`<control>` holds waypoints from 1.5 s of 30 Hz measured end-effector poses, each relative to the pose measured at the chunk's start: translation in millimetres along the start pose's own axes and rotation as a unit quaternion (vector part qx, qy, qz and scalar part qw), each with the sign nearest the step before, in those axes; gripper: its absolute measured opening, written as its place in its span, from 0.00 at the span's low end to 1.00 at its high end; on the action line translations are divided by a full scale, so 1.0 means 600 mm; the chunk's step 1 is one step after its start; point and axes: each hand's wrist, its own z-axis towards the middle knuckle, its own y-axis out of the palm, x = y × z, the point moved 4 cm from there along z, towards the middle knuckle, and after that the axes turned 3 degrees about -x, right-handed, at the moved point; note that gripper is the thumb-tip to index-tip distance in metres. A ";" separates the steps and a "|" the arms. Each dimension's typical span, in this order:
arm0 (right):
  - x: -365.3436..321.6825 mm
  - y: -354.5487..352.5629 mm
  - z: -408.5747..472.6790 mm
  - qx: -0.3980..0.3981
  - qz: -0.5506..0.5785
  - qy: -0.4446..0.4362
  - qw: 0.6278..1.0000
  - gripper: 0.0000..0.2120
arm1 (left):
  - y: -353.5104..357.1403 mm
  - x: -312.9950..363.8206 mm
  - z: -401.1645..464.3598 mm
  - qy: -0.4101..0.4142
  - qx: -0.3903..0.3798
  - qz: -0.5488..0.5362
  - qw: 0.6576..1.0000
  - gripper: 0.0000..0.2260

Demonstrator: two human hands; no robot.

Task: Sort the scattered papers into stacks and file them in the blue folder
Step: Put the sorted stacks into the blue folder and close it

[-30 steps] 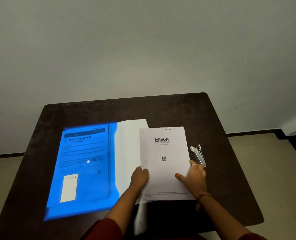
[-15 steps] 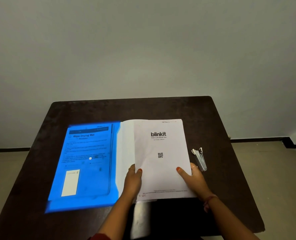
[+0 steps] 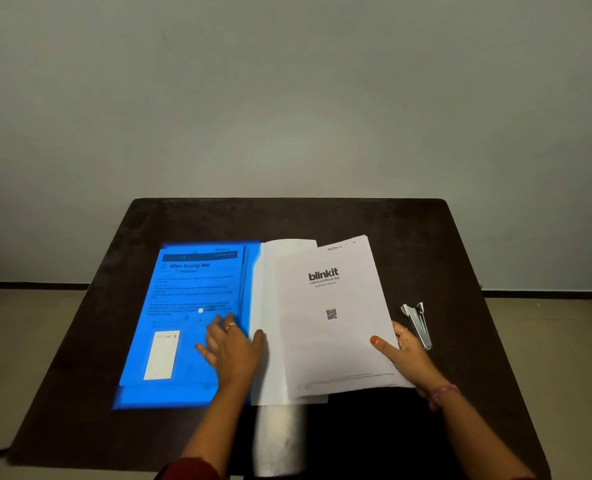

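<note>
Blue folder [image 3: 183, 341] lay open on the dark surface [image 3: 356, 220], one printed sheet under its cover, long axis running away from the person. Left hand [image 3: 230, 348] rested flat on it, fingers straight. Right hand [image 3: 408, 351] pinched the tilted blinkit stack [image 3: 329, 323]; one stapler [image 3: 417, 323] lay beside.

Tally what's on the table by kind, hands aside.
Blue folder, open: 1
Blinkit paper stack, held by the right hand: 1
Stapler: 1
Total: 3
The left hand lies flat on the folder.
</note>
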 end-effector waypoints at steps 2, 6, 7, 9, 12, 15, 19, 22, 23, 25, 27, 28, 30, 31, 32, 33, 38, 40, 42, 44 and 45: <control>0.003 -0.007 0.001 -0.028 -0.020 0.013 0.999 0.14 | 0.002 -0.024 0.012 -0.059 -0.069 0.071 0.993 0.47; -0.001 -0.019 0.010 -0.083 -0.066 0.050 0.993 0.15 | 0.015 -0.046 0.013 -0.131 -0.138 0.084 0.978 0.54; -0.006 -0.022 0.012 -0.092 -0.072 0.055 0.992 0.15 | 0.015 -0.046 0.012 -0.139 -0.135 0.074 0.978 0.53; -0.015 -0.027 0.018 -0.108 -0.083 0.058 0.989 0.15 | 0.013 -0.044 0.012 -0.140 -0.122 0.056 0.981 0.48; -0.023 -0.031 0.029 -0.135 -0.087 0.070 0.984 0.16 | 0.006 -0.041 0.010 -0.122 -0.114 0.037 0.985 0.42; -0.029 -0.029 0.039 -0.173 -0.097 0.077 0.977 0.17 | 0.003 -0.041 0.005 -0.102 -0.106 0.012 0.989 0.36; -0.036 -0.018 0.045 -0.221 -0.123 0.080 0.964 0.17 | 0.001 -0.043 0.000 -0.083 -0.107 -0.010 0.991 0.32; -0.044 -0.006 0.054 -0.243 -0.129 0.073 0.959 0.26 | -0.001 -0.043 -0.003 -0.080 -0.110 -0.015 0.991 0.30; -0.047 0.000 0.058 -0.251 -0.130 0.071 0.957 0.30 | -0.002 -0.043 -0.004 -0.080 -0.111 -0.014 0.991 0.30; -0.054 0.017 0.069 -0.258 -0.132 0.067 0.955 0.28 | -0.004 -0.039 -0.005 -0.077 -0.114 -0.008 0.991 0.30; -0.063 0.038 0.080 -0.265 -0.135 0.060 0.953 0.22 | -0.005 -0.035 -0.006 -0.074 -0.117 -0.013 0.990 0.30; -0.067 0.049 0.087 -0.266 -0.141 0.055 0.952 0.20 | -0.007 -0.033 -0.006 -0.075 -0.118 -0.017 0.990 0.30; -0.076 0.069 0.098 -0.264 -0.156 0.043 0.951 0.18 | -0.011 -0.030 -0.007 -0.077 -0.118 -0.023 0.990 0.31; -0.081 0.079 0.103 -0.263 -0.161 0.038 0.951 0.18 | -0.012 -0.029 -0.007 -0.071 -0.118 -0.020 0.990 0.31; -0.086 0.087 0.106 -0.261 -0.164 0.033 0.951 0.17 | -0.013 -0.027 -0.006 -0.061 -0.118 -0.015 0.991 0.32; -0.090 0.095 0.111 -0.261 -0.168 0.029 0.950 0.16 | -0.014 -0.025 -0.005 -0.048 -0.118 -0.012 0.992 0.33; -0.093 0.111 0.127 -0.244 -0.195 0.013 0.950 0.17 | -0.015 -0.001 -0.013 0.027 -0.139 0.065 0.988 0.32; -0.091 0.110 0.133 -0.242 -0.201 0.016 0.949 0.18 | -0.013 0.009 -0.019 0.049 -0.152 0.113 0.981 0.29; -0.089 0.107 0.140 -0.242 -0.203 0.013 0.949 0.19 | -0.009 0.013 -0.024 0.065 -0.176 0.172 0.967 0.29; -0.089 0.105 0.145 -0.244 -0.201 0.009 0.949 0.20 | -0.002 0.011 -0.027 0.072 -0.199 0.223 0.952 0.27; -0.091 0.105 0.146 -0.246 -0.200 0.009 0.948 0.20 | 0.000 0.010 -0.028 0.069 -0.200 0.244 0.947 0.25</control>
